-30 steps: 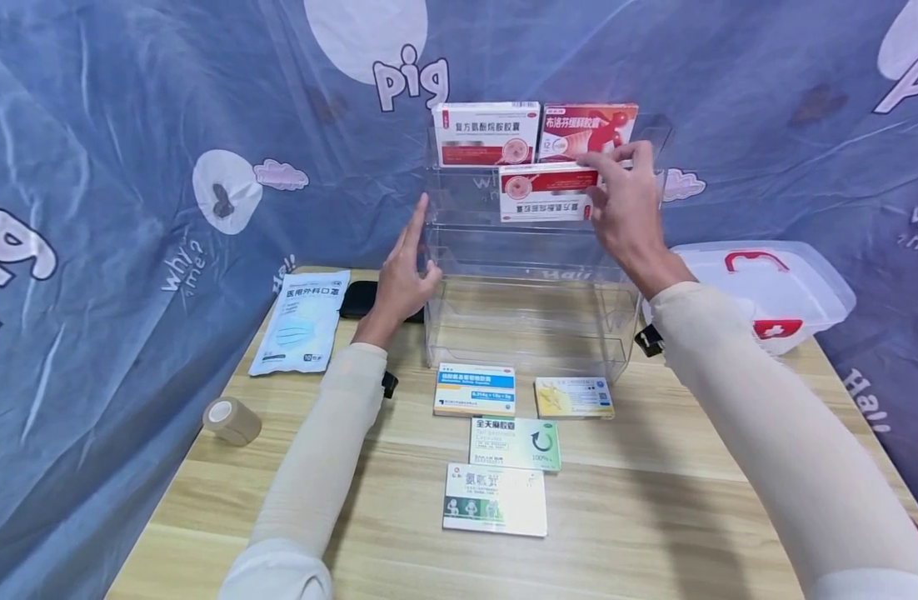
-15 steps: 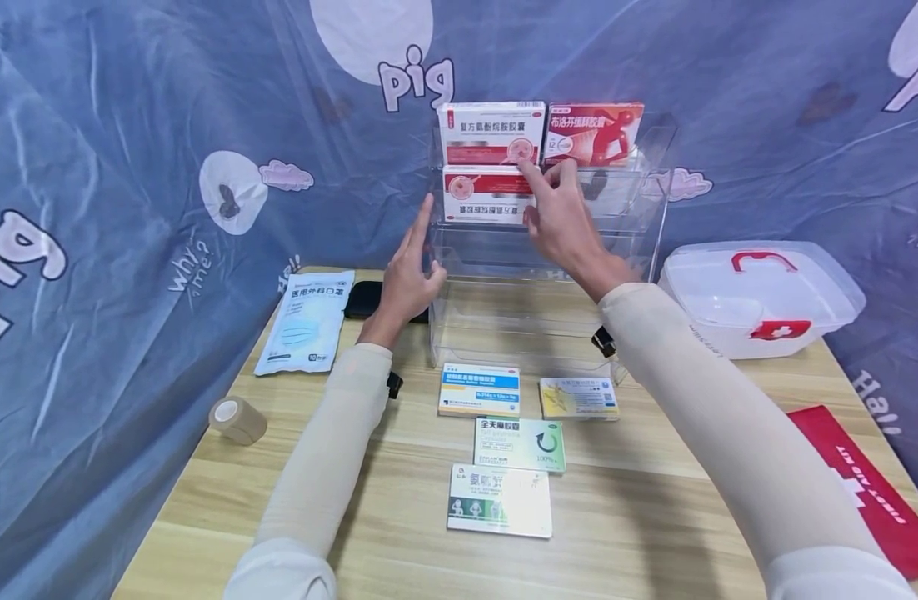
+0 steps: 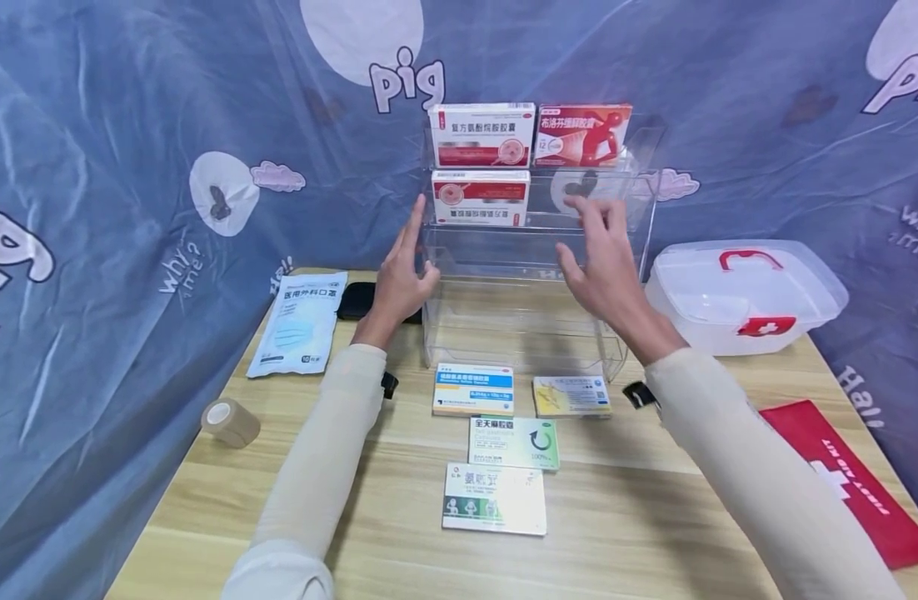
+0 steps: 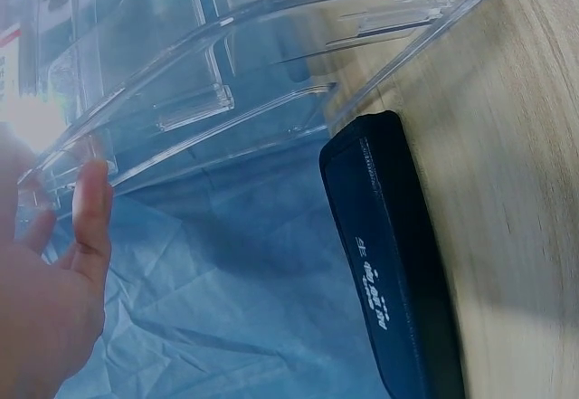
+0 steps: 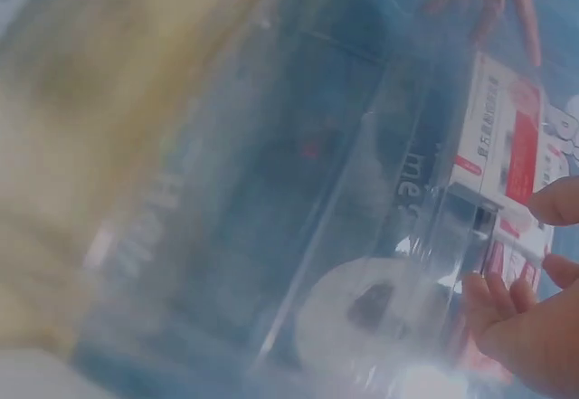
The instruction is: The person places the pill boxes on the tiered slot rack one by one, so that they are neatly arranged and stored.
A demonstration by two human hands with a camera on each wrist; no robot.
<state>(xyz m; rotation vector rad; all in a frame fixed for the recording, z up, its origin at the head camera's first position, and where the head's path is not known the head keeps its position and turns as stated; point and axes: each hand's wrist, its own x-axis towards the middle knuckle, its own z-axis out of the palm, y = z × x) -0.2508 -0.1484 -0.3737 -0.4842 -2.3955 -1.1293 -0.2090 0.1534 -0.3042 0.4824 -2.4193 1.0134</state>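
A clear acrylic tiered rack (image 3: 534, 325) stands at the back of the wooden table. Its top tier holds a white-and-red box (image 3: 481, 133) and a red box (image 3: 582, 133). On the second tier, at the left, a white-and-red box (image 3: 481, 198) stands upside down. My left hand (image 3: 408, 265) rests straight-fingered against the rack's left wall (image 4: 226, 100). My right hand (image 3: 590, 250) hovers open in front of the second tier and holds nothing. The right wrist view is blurred; it shows my fingers (image 5: 516, 318) near that box (image 5: 502, 137).
Several flat medicine boxes lie in front of the rack: blue-white (image 3: 474, 390), yellow (image 3: 571, 396), green-white (image 3: 514, 442), white-green (image 3: 494, 498). A mask pack (image 3: 297, 321), black case (image 3: 357, 300) and tape roll (image 3: 230, 421) lie left. A first-aid box (image 3: 744, 296) and red pouch (image 3: 841, 479) are right.
My right hand slid the upside-down box left along the second tier, let it go and drew back to the right. The left hand stayed on the rack.
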